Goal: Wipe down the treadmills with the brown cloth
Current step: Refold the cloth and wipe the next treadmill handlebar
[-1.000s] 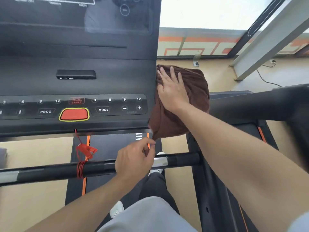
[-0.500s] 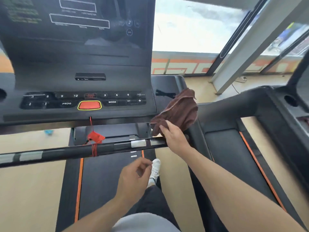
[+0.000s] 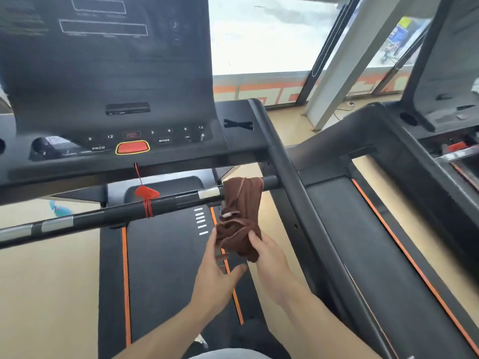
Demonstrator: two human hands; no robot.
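Note:
The brown cloth hangs bunched over the right end of the black crossbar of the near treadmill. My right hand grips the cloth's lower end from the right. My left hand reaches up to the same lower end from the left, fingers touching the fabric. The console with its red stop button stands above the bar.
A red safety clip and cord hang on the crossbar. The treadmill's right side rail runs diagonally beside my right hand. A second treadmill stands to the right. Windows and a slanted pillar lie beyond.
The cloth came off the console's right edge and now drapes over the crossbar. My right hand dropped to its lower end, and my left hand rose to meet it. The view pulled back.

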